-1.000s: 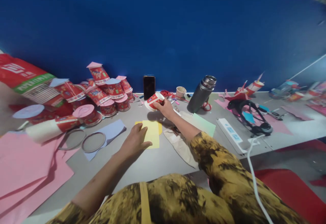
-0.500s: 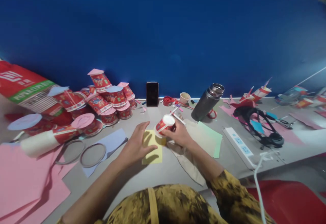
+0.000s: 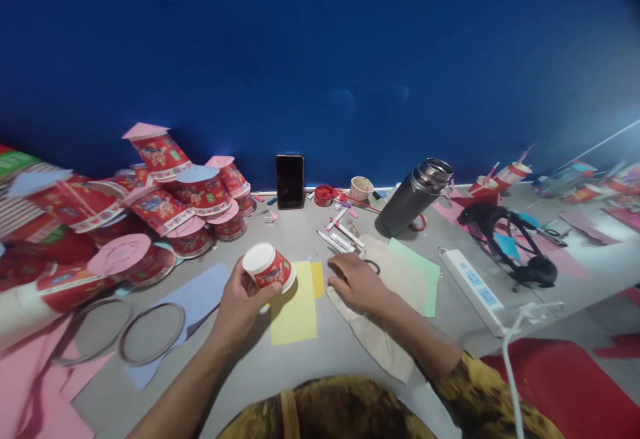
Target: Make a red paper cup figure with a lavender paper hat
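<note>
A red paper cup [image 3: 275,271] with a white end facing up and left is gripped by my left hand [image 3: 240,298] over the left edge of a yellow paper sheet [image 3: 295,312]. My right hand [image 3: 359,282] rests low over the beige cloth [image 3: 377,342], its fingers bent and apart, with nothing seen in them. Just beyond its fingertips lie white markers [image 3: 343,240]. A small darker yellow piece [image 3: 317,280] sits between the sheet and my right hand.
Decorated red cups [image 3: 200,196] are piled at the left, beside two rings [image 3: 153,334] and blue paper. A phone [image 3: 290,182] leans against the blue wall. Right of the markers stand a dark flask [image 3: 413,199], green paper, a power strip [image 3: 473,289] and a black headset [image 3: 537,271].
The cup has passed from my right hand to my left and moved left. My right hand has let go and is lower, over the cloth. The view has shifted slightly.
</note>
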Motion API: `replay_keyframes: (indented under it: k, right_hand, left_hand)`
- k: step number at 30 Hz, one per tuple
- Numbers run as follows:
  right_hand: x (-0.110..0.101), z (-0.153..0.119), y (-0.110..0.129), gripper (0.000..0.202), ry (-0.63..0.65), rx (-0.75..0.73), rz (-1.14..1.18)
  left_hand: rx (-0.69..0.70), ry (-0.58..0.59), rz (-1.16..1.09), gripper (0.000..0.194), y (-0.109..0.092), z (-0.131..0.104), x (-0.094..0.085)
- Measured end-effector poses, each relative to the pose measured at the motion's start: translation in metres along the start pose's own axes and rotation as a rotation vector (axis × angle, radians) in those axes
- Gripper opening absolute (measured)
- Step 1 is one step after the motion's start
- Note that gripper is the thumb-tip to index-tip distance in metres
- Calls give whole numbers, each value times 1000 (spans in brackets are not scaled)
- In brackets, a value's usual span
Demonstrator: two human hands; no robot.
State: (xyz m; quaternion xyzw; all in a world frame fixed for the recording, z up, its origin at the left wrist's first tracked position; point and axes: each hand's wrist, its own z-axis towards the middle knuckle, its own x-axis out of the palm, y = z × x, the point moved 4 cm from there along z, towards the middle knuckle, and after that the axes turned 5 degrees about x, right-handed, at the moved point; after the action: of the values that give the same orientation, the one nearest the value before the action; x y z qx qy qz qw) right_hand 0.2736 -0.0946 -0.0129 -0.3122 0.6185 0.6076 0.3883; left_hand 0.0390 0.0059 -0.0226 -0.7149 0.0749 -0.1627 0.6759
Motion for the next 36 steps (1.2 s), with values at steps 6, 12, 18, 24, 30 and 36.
replay_keyframes:
  k: [6,12,18,24,30,36]
  right_hand:
    - [-21,15,13,19,-35,-6,31]
    - [6,24,41,14,-67,-96,148]
    - [38,22,35,14,-109,-163,319]
    - [34,21,28,12,-218,-154,363]
    - [30,30,9,28,-315,71,281]
    - [24,51,17,40,-120,109,195]
  left_hand:
    - [-119,-132,-367,65,7,2,0]
    - [-185,-94,-468,53,-1,1,5]
    - [-330,-96,-685,34,0,-1,4]
    - [-425,-64,-781,29,9,-4,4]
    - [-436,42,-719,54,16,-6,8]
    - [-487,80,-658,56,17,-6,12]
